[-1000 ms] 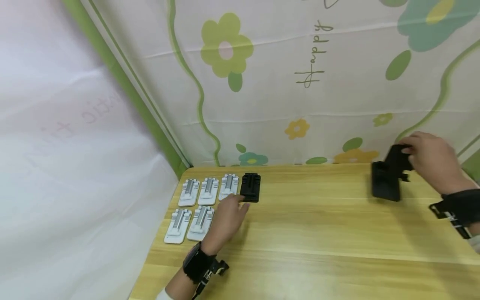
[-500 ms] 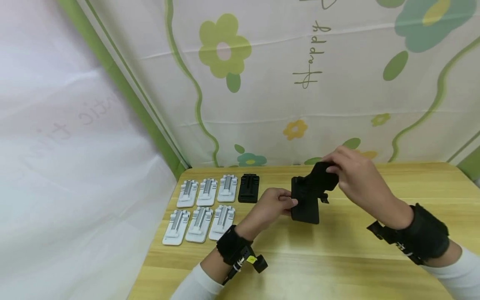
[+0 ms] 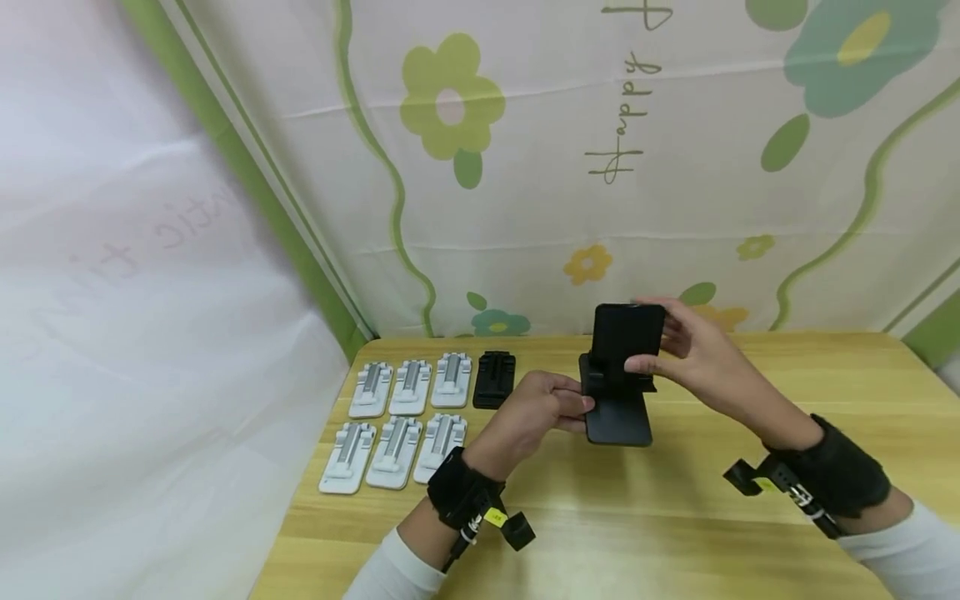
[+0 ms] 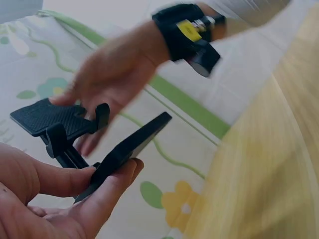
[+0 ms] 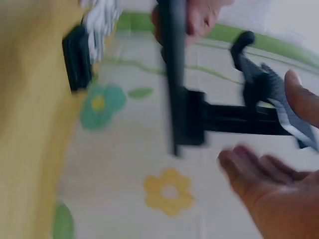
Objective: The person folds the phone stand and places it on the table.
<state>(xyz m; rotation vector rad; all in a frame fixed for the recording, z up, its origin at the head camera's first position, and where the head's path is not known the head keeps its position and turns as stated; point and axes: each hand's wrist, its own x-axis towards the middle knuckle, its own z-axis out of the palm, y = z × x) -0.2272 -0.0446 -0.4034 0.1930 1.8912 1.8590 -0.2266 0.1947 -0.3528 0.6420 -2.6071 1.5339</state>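
A black folding phone stand (image 3: 618,421) is held above the table, unfolded, its upper plate (image 3: 627,337) raised from the base on a stem. My left hand (image 3: 536,412) pinches the base at its left edge, thumb on one face and fingers on the other. At the upper plate, my right hand (image 3: 693,350) has its thumb against the face. Its other fingers (image 5: 249,167) reach behind, loosely extended and visibly apart from the stand in the right wrist view. A folded black phone stand (image 3: 494,379) lies left of my left hand.
Several folded white phone stands (image 3: 452,381) lie in two rows at the left of the wooden table (image 3: 720,533). A flower-printed cloth (image 3: 525,167) hangs along the table's back edge.
My right hand brought the black phone stand leftward from the right, and my left hand took its base. The upper plate has turned upright, and the right hand's grip has loosened.
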